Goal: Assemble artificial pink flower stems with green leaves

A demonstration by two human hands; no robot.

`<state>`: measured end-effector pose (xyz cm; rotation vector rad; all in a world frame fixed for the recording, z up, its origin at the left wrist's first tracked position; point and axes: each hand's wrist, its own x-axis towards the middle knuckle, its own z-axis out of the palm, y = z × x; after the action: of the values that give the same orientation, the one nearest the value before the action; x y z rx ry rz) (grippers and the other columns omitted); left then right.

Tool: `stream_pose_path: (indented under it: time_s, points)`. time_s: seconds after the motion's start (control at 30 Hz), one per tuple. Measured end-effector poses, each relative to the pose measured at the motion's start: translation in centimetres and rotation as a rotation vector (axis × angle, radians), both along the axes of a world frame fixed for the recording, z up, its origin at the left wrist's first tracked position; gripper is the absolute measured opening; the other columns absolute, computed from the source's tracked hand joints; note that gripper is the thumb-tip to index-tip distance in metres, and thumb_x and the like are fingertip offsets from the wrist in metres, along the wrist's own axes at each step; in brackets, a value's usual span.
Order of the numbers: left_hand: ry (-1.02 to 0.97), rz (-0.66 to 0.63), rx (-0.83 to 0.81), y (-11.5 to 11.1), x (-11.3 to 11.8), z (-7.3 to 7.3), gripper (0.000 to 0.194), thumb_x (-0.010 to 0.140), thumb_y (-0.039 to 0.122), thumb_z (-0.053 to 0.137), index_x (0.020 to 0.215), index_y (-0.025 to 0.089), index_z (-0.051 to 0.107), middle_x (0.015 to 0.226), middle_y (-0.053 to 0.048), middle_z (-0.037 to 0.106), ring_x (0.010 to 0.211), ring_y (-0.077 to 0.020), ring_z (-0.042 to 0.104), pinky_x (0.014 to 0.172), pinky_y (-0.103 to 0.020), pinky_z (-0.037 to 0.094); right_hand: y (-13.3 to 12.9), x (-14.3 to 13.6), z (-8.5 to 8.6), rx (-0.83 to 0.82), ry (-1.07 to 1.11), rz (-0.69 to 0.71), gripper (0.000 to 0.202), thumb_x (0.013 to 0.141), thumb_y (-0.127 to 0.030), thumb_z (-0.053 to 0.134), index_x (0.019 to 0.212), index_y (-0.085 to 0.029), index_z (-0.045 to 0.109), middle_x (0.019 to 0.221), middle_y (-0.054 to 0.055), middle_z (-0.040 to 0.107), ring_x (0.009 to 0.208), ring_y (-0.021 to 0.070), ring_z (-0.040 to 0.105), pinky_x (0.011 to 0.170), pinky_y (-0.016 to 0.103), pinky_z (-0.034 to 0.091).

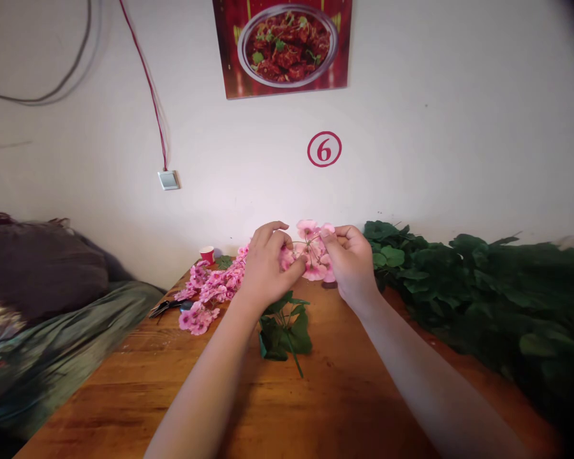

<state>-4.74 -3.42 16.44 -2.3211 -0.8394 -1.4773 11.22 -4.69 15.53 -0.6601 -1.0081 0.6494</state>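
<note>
A pink artificial flower cluster (314, 270) with thin green stems is held up between my two hands above the wooden table. My right hand (355, 262) is closed, its thumb and forefinger pinching the cluster's right edge. At the left edge, my left hand (269, 262) has curled fingers and a thumb against the petals; part of its grip is hidden. Below the hands lies a bunch of green artificial leaves (296, 328) on the table, its stem pointing toward me. More pink flowers (215, 284) are heaped beyond my left forearm.
A large pile of green leaves (488, 274) covers the right side of the wooden table (138, 382). Near the back left stands a red cup (207, 255), with a dark object (166, 308) by the table edge. Left of the table are dark cushions (43, 268) and cloth.
</note>
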Motion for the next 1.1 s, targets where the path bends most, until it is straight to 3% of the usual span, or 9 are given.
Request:
stream_pose_path:
  time_s: [0.17, 0.33, 0.43, 0.67, 0.9, 1.0, 1.1]
  points:
    - [0.011, -0.031, -0.021, -0.2, -0.1, 0.0, 0.027, 0.08, 0.033, 0.068, 0.098, 0.022, 0.051, 0.126, -0.011, 0.054, 0.126, -0.0294, 0.046, 0.106, -0.048, 0.039, -0.2, -0.1, -0.2, 0.073, -0.043, -0.073, 0.029, 0.079, -0.045, 0.074, 0.08, -0.024, 0.054, 0.062, -0.003, 0.059, 0.05, 0.0128, 0.049, 0.047, 0.027, 0.037]
    - [0.047, -0.317, -0.079, -0.4, -0.3, 0.1, 0.049, 0.087, 0.044, 0.063, 0.129, 0.026, 0.045, 0.143, -0.011, 0.047, 0.138, -0.028, 0.04, 0.115, -0.049, 0.035, -0.6, -0.5, 0.0, 0.045, -0.025, 0.055, 0.03, 0.078, -0.042, 0.075, 0.075, -0.024, 0.052, 0.055, -0.005, 0.054, 0.045, 0.0105, 0.043, 0.044, 0.026, 0.033]
    - [0.047, -0.437, -0.108, -0.3, -0.5, 0.2, 0.056, 0.09, 0.05, 0.059, 0.138, 0.028, 0.041, 0.151, -0.01, 0.043, 0.143, -0.0274, 0.036, 0.119, -0.05, 0.032, -1.1, -0.6, 0.4, 0.016, 0.001, 0.132, 0.029, 0.075, -0.039, 0.077, 0.072, -0.023, 0.053, 0.059, -0.004, 0.056, 0.046, 0.0104, 0.046, 0.045, 0.026, 0.036]
    - [0.109, -0.361, -0.062, 0.2, -0.4, 0.3, 0.073, 0.078, 0.058, 0.071, 0.141, 0.033, 0.044, 0.154, -0.007, 0.043, 0.147, -0.0303, 0.032, 0.119, -0.06, 0.029, -2.0, -0.1, 1.2, -0.124, 0.03, 0.355, 0.031, 0.074, -0.036, 0.077, 0.065, -0.021, 0.051, 0.052, -0.005, 0.05, 0.04, 0.0094, 0.043, 0.037, 0.024, 0.031]
    - [0.189, -0.268, -0.009, 0.5, -0.5, 0.4, 0.053, 0.084, 0.052, 0.068, 0.133, 0.034, 0.055, 0.151, -0.003, 0.048, 0.148, -0.0274, 0.032, 0.12, -0.061, 0.026, -2.2, 0.5, 1.2, -0.181, 0.016, 0.513, 0.031, 0.08, -0.036, 0.072, 0.064, -0.022, 0.049, 0.048, -0.005, 0.049, 0.033, 0.0097, 0.04, 0.033, 0.025, 0.029]
    - [0.239, -0.3, 0.064, 0.8, -0.8, 0.5, 0.068, 0.078, 0.06, 0.07, 0.138, 0.033, 0.051, 0.15, -0.005, 0.049, 0.147, -0.0296, 0.033, 0.119, -0.061, 0.028, -2.3, 0.8, 1.7, -0.23, 0.061, 0.604, 0.033, 0.078, -0.032, 0.072, 0.061, -0.021, 0.047, 0.047, -0.005, 0.045, 0.033, 0.009, 0.039, 0.032, 0.024, 0.027]
    - [0.277, -0.364, 0.111, 1.0, -1.0, 0.7, 0.087, 0.069, 0.066, 0.074, 0.144, 0.031, 0.046, 0.149, -0.008, 0.049, 0.146, -0.0318, 0.035, 0.118, -0.06, 0.03, -2.2, 1.3, 2.2, -0.303, 0.122, 0.726, 0.025, 0.076, -0.027, 0.07, 0.062, -0.02, 0.05, 0.05, -0.004, 0.049, 0.039, 0.0092, 0.044, 0.038, 0.023, 0.033]
